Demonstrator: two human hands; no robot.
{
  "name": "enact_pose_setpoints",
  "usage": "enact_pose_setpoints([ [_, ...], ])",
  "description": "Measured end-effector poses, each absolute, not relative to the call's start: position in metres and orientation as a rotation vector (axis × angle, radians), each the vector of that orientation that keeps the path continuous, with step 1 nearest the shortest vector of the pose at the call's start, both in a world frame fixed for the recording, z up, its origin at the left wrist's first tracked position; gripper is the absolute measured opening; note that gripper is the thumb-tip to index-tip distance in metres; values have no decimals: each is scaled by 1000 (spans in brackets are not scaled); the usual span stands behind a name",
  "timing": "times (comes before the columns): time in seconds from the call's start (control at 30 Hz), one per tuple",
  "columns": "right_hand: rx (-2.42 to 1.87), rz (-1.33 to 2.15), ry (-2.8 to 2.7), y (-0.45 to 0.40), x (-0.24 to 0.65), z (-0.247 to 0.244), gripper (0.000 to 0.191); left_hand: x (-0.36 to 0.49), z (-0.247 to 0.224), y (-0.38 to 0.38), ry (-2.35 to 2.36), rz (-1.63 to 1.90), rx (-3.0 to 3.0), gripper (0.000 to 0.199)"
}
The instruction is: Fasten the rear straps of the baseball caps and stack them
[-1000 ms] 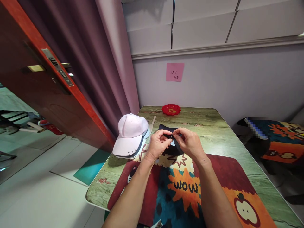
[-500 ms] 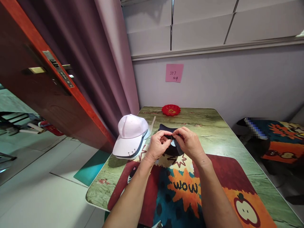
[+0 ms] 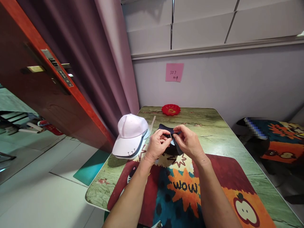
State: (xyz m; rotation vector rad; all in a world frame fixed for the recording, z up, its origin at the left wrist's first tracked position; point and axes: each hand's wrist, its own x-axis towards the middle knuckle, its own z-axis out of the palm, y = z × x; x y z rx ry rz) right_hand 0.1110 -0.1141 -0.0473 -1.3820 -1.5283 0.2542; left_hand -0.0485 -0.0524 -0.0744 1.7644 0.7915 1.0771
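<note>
Dark cloth marks the work point: we locate the dark cloth item (image 3: 178,149) near the centre of the frame, between and beneath our two hands. It lies at the far edge of the patterned mat (image 3: 224,167), on the green wood-grain surface (image 3: 201,118), and bears a pale patch (image 3: 172,143).

Left hand (image 3: 157,145): grip nearly closed, thumb and forefinger pinching an edge of the dark cloth item. Right hand (image 3: 188,142): thumb and forefinger slightly apart at the same item — we cannot tell whether this grip is closed on any part of it. A thin, pale piece (image 3: 170,136) shows between the two sets of fingertips; its full shape is too small to read.

Left of our left hand, the white cap (image 3: 131,128) sits crown up, its brim toward the lower left and three small rings along the brim edge. Just beyond the cap, a pale strip (image 3: 154,121) rests on the surface. At the far edge, upper centre, we note the red scalloped dish (image 3: 164,110). Above it, the pink note (image 3: 174,72) is fixed to the wall (image 3: 218,79) — the number 357 is legible. The purple curtain (image 3: 116,63) hangs at upper left, beside the red-brown door (image 3: 28,91).
</note>
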Motion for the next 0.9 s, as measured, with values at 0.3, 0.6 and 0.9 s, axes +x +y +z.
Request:
enact_pose_setpoints([
  [0.3, -1364, 247, -1573, -110, 109, -52, 13, -51, -76, -50, 816, 1103, 1776, 22],
  [0.6, -1369, 305, -1554, -113, 112, -50, 10, -54, -66, -53, 810, 1070, 1640, 29],
  [0.9, -1338, 345, -1629, -114, 114, -48, 12, -52, -62, -56, 791, 1075, 1727, 23],
])
